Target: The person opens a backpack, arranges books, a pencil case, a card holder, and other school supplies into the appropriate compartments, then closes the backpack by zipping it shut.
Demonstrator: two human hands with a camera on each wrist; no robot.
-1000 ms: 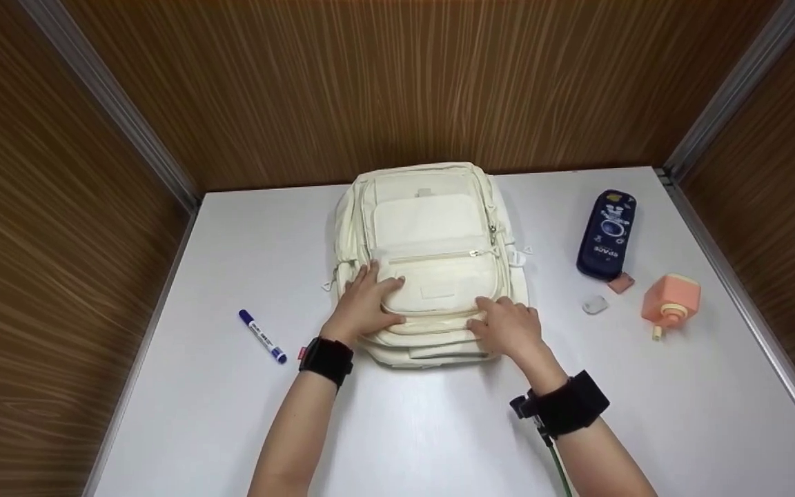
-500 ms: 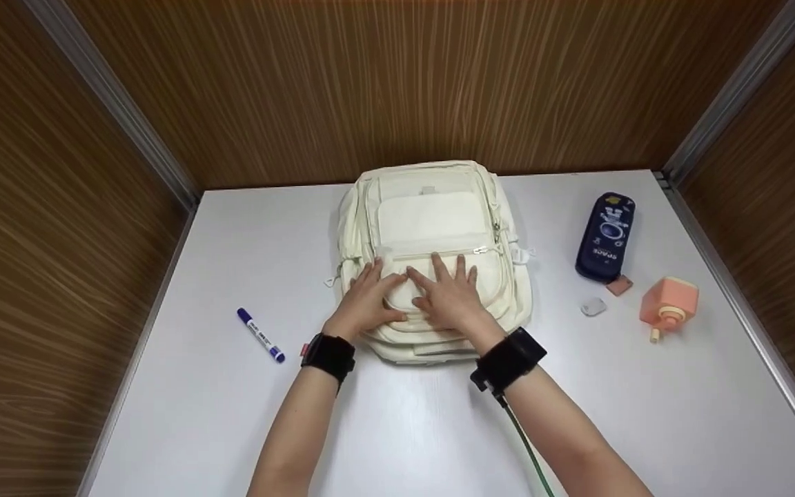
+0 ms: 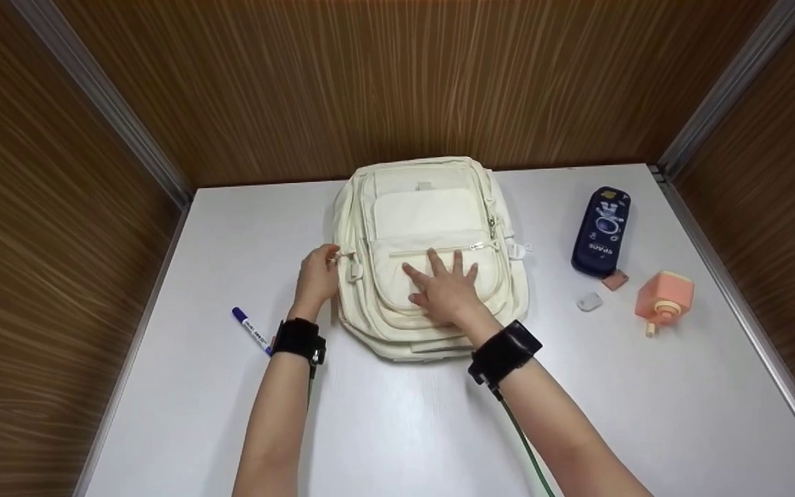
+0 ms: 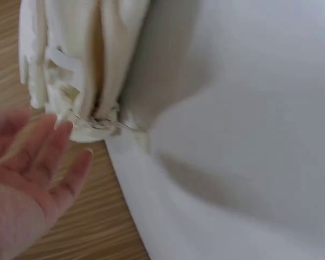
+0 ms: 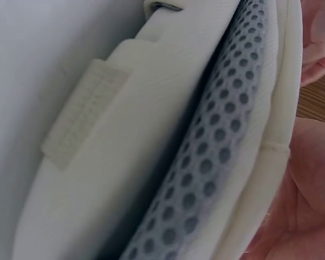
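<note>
A cream backpack lies front side up on the white table. My left hand is at its left side, beside the side strap and buckle. In the left wrist view the fingers of that left hand are loosely extended close to the bag's side, and no grip shows. My right hand rests spread on the lower front pocket, below the zipper. The right wrist view shows the bag's lower end with grey mesh, which partly covers the right hand.
A blue marker lies left, partly behind my left wrist. On the right are a dark blue space-print pencil case, a small pink block, a small whitish piece and a pink bottle. Wood-grain panels enclose the table.
My right hand has moved left from the bag's lower right edge onto the front pocket. My left hand has left the pocket and moved to the bag's left side.
</note>
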